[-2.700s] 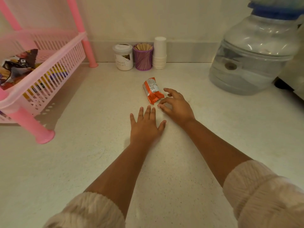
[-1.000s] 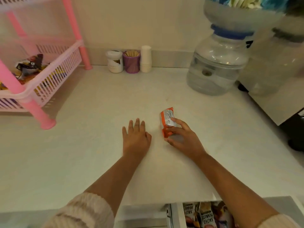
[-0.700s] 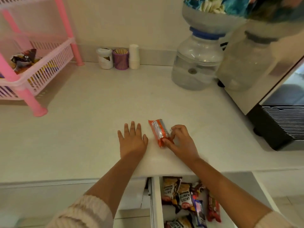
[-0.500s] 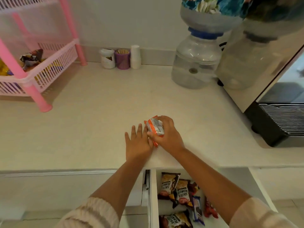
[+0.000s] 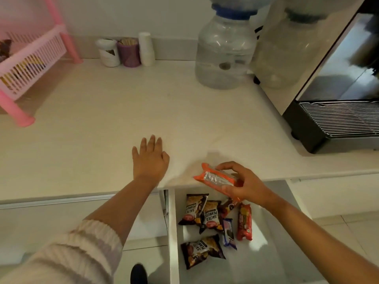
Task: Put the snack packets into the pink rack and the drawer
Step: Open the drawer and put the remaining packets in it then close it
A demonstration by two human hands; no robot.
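Your right hand (image 5: 244, 185) is gripping an orange foil snack packet with a silver panel (image 5: 217, 179), fingers curled over its top and thumb underneath, the packet lying crosswise and tilted over the front edge of the pale stone countertop (image 5: 143, 103), above the open white drawer (image 5: 264, 238). Your left hand (image 5: 149, 160) is resting palm-down on the countertop with fingers straight and slightly spread — holding nothing — its sleeve of cream knit pushed up the forearm.

In the drawer, three dark packets are showing the words "SALTED PEANUTS" (image 5: 194, 210), though the lowest one's print is only partly readable. Beside them are lying a red biscuit roll (image 5: 244, 222), a blue-and-white biscuit packet (image 5: 228, 232) and a dark packet partly hidden under your wrist; their lettering is too small to read.

At the far left the pink plastic slatted rack (image 5: 32, 58) is standing on the countertop with packets inside. Along the back wall are standing a white jar (image 5: 107, 52), a purple cup of wooden sticks (image 5: 129, 53), a stack of white cups (image 5: 146, 48), a clear water bottle (image 5: 223, 52) and — at right — a steel machine with a grille tray (image 5: 336, 117).
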